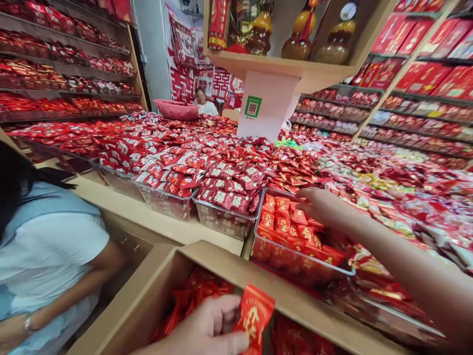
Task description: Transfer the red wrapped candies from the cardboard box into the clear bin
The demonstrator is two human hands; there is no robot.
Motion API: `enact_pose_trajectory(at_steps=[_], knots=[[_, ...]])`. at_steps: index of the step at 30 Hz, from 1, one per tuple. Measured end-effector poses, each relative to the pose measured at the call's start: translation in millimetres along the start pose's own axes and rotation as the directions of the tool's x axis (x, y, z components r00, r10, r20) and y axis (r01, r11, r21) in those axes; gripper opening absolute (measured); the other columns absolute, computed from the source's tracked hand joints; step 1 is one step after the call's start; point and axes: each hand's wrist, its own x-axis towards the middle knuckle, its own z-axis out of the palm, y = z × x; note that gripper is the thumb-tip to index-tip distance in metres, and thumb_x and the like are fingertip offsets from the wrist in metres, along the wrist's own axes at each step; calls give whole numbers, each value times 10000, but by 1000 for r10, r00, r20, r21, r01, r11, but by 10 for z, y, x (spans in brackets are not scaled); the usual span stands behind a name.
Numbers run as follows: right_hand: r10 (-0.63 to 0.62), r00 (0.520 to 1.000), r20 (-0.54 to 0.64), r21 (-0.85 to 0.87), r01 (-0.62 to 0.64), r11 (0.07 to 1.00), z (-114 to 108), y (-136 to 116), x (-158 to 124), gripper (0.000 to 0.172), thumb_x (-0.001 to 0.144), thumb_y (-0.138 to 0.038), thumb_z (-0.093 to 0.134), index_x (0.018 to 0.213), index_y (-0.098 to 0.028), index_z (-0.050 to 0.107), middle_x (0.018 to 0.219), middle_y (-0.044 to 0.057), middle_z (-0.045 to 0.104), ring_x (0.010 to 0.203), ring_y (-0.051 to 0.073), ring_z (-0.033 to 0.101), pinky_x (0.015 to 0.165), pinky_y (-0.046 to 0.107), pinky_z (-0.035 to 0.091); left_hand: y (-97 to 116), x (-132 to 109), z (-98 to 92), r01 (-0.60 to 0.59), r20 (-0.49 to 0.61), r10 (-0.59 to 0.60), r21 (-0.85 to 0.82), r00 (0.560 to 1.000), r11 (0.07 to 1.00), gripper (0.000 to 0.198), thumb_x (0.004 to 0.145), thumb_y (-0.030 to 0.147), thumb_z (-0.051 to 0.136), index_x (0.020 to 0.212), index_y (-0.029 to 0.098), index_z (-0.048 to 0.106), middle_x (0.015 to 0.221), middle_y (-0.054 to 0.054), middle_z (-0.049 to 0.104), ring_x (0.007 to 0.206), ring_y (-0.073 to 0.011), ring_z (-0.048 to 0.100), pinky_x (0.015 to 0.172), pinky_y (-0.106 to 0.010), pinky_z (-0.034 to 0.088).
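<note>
My left hand (216, 320) is at the bottom middle, above an open cardboard box (218, 268). Its thumb and fingers pinch a shiny red wrapped packet (254, 318) with gold characters. Similar red packets (199, 291) lie inside the box. My right hand (318, 203) reaches in from the right over a clear plastic bin (295, 256) filled with matching red packets (283, 222). Its fingers are bent down at the bin's far side, close against the packets there. What lies between those fingertips is hidden.
More clear bins (225, 222) of red sweets line the wooden counter edge (162, 222). A mound of packets (177, 158) stretches behind. At the left a person (51, 236) sits close by. A display shelf (281, 61) overhangs the mound; a pink basin (176, 110) stands farther back.
</note>
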Motion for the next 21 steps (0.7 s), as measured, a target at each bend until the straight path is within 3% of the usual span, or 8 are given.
enact_pose_trajectory(at_steps=[2, 5, 8, 11, 13, 15, 18, 21], knots=[[-43, 995, -85, 317, 68, 946, -124, -218, -327, 232, 750, -312, 467, 908, -194, 590, 830, 46, 633, 736, 171, 575, 660, 264, 413, 105, 28, 3, -50, 1, 51, -134, 999, 990, 417, 730, 341, 540, 1107, 175, 481, 983, -62, 590, 839, -167, 556, 712, -278, 441], [-142, 986, 91, 738, 29, 674, -114, -590, -861, 234, 727, -386, 492, 862, -220, 588, 718, 18, 628, 612, 146, 563, 523, 226, 422, 291, 57, 26, -65, 29, 73, -223, 997, 973, 382, 742, 291, 535, 1098, 165, 486, 897, -61, 609, 696, -130, 575, 578, -218, 433], [-152, 961, 230, 887, -143, 438, 87, -836, -1199, 201, 723, -396, 504, 734, -201, 549, 632, 8, 602, 538, 124, 535, 450, 202, 390, 407, 92, 71, -70, 50, 81, -194, 995, 978, 382, 736, 244, 542, 1105, 170, 481, 875, -51, 608, 695, -126, 568, 559, -200, 417], [-122, 955, 272, 918, -220, 330, 275, -891, -1305, 272, 762, -413, 446, 627, -180, 487, 577, 8, 586, 479, 102, 514, 438, 197, 389, 391, 139, 119, -89, 65, 101, -175, 993, 980, 358, 730, 223, 544, 1082, 171, 503, 895, -51, 599, 748, -137, 550, 560, -194, 408], [-34, 985, 170, 894, -140, 425, 356, -879, -1323, 257, 786, -393, 412, 681, -177, 504, 605, 27, 597, 496, 113, 523, 459, 212, 415, 337, 174, 140, -80, 30, 87, -180, 996, 981, 390, 728, 246, 548, 1107, 177, 483, 888, -48, 594, 769, -145, 540, 565, -197, 409], [9, 994, -109, 736, 75, 673, 421, -875, -1333, 222, 782, -356, 428, 839, -170, 537, 781, 87, 626, 639, 162, 562, 556, 260, 459, 294, 212, 149, -64, -50, 56, -185, 997, 981, 484, 719, 298, 558, 1169, 184, 418, 819, -32, 593, 701, -129, 528, 551, -203, 409], [-273, 857, -436, 209, 392, 896, 495, -911, -1332, 394, 720, -330, 507, 1072, -154, 492, 1074, 153, 557, 854, 261, 536, 686, 364, 465, 304, 270, 148, -68, -139, 45, -169, 989, 983, 652, 696, 370, 573, 1250, 168, 296, 641, 19, 539, 553, -88, 452, 502, -191, 370], [-468, 770, -433, -143, 454, 879, 497, -962, -1284, 405, 733, -212, 453, 1112, -70, 474, 1030, 183, 584, 743, 256, 559, 574, 358, 481, 398, 317, 142, -78, -161, 58, -116, 985, 990, 726, 714, 374, 554, 1295, 148, 183, 549, 57, 443, 529, -76, 396, 505, -187, 330]])
